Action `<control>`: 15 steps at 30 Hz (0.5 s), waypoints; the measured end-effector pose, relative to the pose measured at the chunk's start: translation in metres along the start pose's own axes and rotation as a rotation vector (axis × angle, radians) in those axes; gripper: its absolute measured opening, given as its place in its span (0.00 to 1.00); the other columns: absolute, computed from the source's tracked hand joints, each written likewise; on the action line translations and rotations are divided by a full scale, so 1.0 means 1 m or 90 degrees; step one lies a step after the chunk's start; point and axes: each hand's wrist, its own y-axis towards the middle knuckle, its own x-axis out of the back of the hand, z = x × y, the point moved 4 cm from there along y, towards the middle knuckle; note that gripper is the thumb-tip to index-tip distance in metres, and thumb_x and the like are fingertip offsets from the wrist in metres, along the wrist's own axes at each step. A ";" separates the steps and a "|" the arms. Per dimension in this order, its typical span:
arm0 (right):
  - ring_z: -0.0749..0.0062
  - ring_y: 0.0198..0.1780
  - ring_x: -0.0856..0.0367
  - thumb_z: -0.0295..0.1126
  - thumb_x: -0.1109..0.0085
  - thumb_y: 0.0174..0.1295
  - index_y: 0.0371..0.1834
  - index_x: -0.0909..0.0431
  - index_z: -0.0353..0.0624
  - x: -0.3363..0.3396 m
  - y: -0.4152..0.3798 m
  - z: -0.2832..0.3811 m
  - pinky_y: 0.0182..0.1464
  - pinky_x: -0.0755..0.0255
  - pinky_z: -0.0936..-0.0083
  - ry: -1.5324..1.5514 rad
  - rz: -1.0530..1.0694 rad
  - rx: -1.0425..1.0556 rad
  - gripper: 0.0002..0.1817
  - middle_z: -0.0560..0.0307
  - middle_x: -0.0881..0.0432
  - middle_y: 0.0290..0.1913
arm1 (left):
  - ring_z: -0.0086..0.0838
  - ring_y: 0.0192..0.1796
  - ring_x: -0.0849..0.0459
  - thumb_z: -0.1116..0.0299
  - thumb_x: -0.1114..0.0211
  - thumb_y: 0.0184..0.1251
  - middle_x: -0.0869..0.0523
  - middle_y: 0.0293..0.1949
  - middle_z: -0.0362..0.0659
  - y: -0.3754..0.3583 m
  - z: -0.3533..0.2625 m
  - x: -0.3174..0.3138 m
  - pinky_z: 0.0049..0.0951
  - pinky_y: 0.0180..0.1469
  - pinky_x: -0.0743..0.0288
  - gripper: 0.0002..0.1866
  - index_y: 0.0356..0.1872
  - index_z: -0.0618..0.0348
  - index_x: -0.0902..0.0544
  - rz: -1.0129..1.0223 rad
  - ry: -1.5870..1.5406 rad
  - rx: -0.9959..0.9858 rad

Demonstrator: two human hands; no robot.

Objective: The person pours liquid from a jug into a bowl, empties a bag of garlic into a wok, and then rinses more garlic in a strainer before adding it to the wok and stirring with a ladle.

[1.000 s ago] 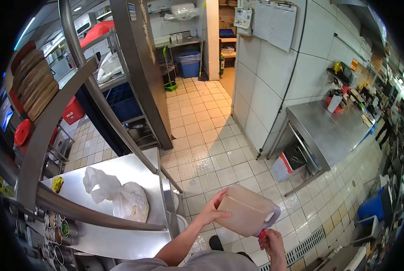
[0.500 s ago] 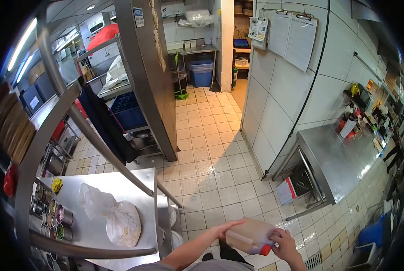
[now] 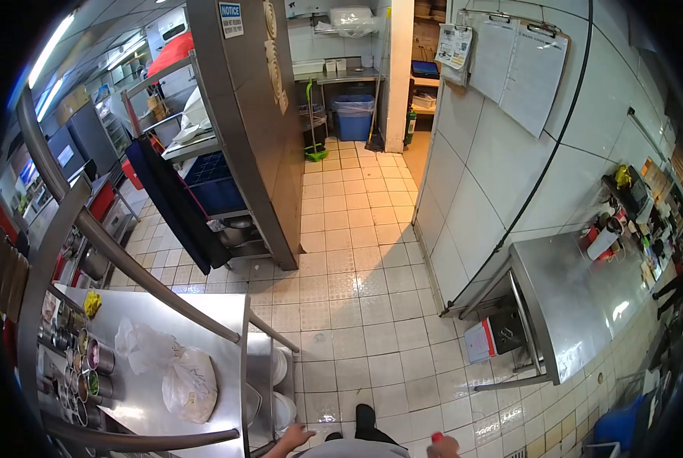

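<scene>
At the bottom edge, my right hand (image 3: 450, 448) is closed beside a red cap (image 3: 437, 437). This looks like the cap of the plastic jug seen earlier; the jug's body is out of sight below the frame. My left hand (image 3: 296, 437) is empty, fingers partly stretched out, near the steel table's lower shelf and white tubs (image 3: 283, 412). On the steel table (image 3: 154, 313) to the left rests a knotted plastic bag (image 3: 190, 385) with pale contents. Several metal tins (image 3: 97, 357) of ingredients stand at its left side.
A curved steel rail (image 3: 154, 271) crosses the left side. On the right are a second steel table (image 3: 563, 298) and a red-and-white box (image 3: 480, 341) under it. Tiled floor (image 3: 349, 298) leads to a blue bin (image 3: 354, 120). Clipboards (image 3: 521, 72) hang on the wall.
My left hand has let go of the jug and moved left. My right hand has lowered with the red cap beside it, and the jug's body has left view. The camera has shifted slightly.
</scene>
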 end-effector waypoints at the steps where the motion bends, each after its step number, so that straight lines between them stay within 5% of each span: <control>1: 0.51 0.50 0.15 0.49 0.41 0.53 0.44 0.16 0.41 0.004 0.046 0.019 0.51 0.24 0.56 -0.040 0.045 0.031 0.24 0.43 0.14 0.44 | 0.47 0.55 0.17 0.45 0.32 0.54 0.15 0.49 0.59 -0.012 0.015 0.003 0.40 0.58 0.25 0.35 0.53 0.67 0.19 0.004 0.027 0.023; 3: 0.45 0.50 0.17 0.55 0.51 0.61 0.42 0.15 0.40 0.058 0.129 0.086 0.55 0.26 0.53 0.044 -0.066 0.098 0.28 0.42 0.15 0.46 | 0.46 0.56 0.18 0.42 0.30 0.52 0.16 0.51 0.60 -0.032 0.028 0.004 0.39 0.58 0.26 0.41 0.59 0.67 0.23 0.012 0.054 0.050; 4: 0.44 0.51 0.17 0.56 0.51 0.63 0.44 0.16 0.39 0.161 0.124 0.147 0.56 0.28 0.51 0.152 -0.125 0.117 0.29 0.39 0.16 0.47 | 0.46 0.54 0.17 0.43 0.29 0.52 0.15 0.48 0.59 -0.040 0.029 0.007 0.38 0.57 0.25 0.41 0.59 0.67 0.23 0.000 0.003 0.066; 5: 0.43 0.49 0.17 0.55 0.48 0.62 0.44 0.17 0.38 0.239 0.155 0.193 0.53 0.27 0.51 0.290 -0.394 0.202 0.28 0.36 0.16 0.45 | 0.46 0.52 0.16 0.43 0.29 0.51 0.14 0.46 0.58 -0.052 0.022 0.017 0.38 0.55 0.24 0.41 0.59 0.68 0.23 -0.011 -0.045 0.081; 6: 0.43 0.47 0.17 0.54 0.43 0.61 0.47 0.19 0.38 0.352 0.180 0.245 0.48 0.26 0.52 0.216 -0.369 0.327 0.28 0.38 0.15 0.41 | 0.46 0.52 0.16 0.43 0.29 0.51 0.14 0.46 0.58 -0.063 0.014 0.024 0.38 0.55 0.24 0.41 0.59 0.68 0.23 -0.012 -0.045 0.080; 7: 0.51 0.35 0.15 0.52 0.41 0.62 0.49 0.21 0.37 0.453 0.169 0.287 0.40 0.24 0.57 0.437 -0.484 0.421 0.27 0.47 0.15 0.30 | 0.47 0.50 0.15 0.44 0.28 0.51 0.14 0.45 0.57 -0.071 0.005 0.029 0.37 0.54 0.23 0.41 0.59 0.67 0.23 -0.029 -0.054 0.087; 8: 0.65 0.25 0.20 0.48 0.39 0.63 0.54 0.25 0.36 0.544 0.131 0.320 0.33 0.25 0.65 0.665 -0.336 0.546 0.27 0.53 0.18 0.28 | 0.47 0.48 0.15 0.45 0.28 0.50 0.13 0.44 0.57 -0.073 -0.001 0.032 0.37 0.53 0.23 0.41 0.59 0.67 0.23 -0.049 -0.065 0.095; 9: 0.74 0.22 0.26 0.46 0.38 0.64 0.63 0.30 0.35 0.610 0.079 0.340 0.27 0.27 0.72 0.678 -0.290 0.494 0.31 0.54 0.20 0.29 | 0.47 0.48 0.15 0.45 0.28 0.50 0.13 0.44 0.57 -0.072 0.001 0.025 0.37 0.53 0.23 0.41 0.59 0.67 0.23 -0.051 -0.070 0.096; 11: 0.74 0.23 0.24 0.45 0.38 0.64 0.72 0.39 0.38 0.647 0.083 0.353 0.25 0.28 0.74 0.640 -0.449 0.529 0.37 0.54 0.19 0.31 | 0.45 0.47 0.14 0.45 0.28 0.50 0.13 0.42 0.56 -0.079 0.031 0.008 0.36 0.52 0.23 0.40 0.59 0.66 0.22 -0.051 -0.111 0.138; 13: 0.75 0.23 0.24 0.44 0.38 0.64 0.76 0.46 0.40 0.600 0.128 0.341 0.26 0.28 0.74 0.658 -0.410 0.538 0.42 0.55 0.19 0.32 | 0.42 0.44 0.14 0.47 0.29 0.52 0.13 0.39 0.53 -0.092 0.068 -0.023 0.37 0.47 0.22 0.36 0.56 0.65 0.21 -0.108 -0.113 0.126; 14: 0.69 0.30 0.21 0.44 0.38 0.64 0.76 0.47 0.39 0.548 0.177 0.326 0.34 0.24 0.71 0.559 -0.490 0.493 0.42 0.52 0.18 0.36 | 0.42 0.44 0.14 0.48 0.31 0.54 0.12 0.38 0.53 -0.099 0.078 -0.032 0.38 0.44 0.22 0.32 0.53 0.65 0.19 -0.158 -0.082 0.109; 15: 0.55 0.45 0.18 0.45 0.38 0.63 0.75 0.46 0.36 0.484 0.165 0.303 0.48 0.24 0.63 0.580 -0.299 0.372 0.42 0.42 0.18 0.46 | 0.42 0.44 0.14 0.48 0.31 0.54 0.12 0.38 0.53 -0.096 0.078 -0.032 0.38 0.44 0.22 0.32 0.53 0.65 0.19 -0.163 -0.089 0.106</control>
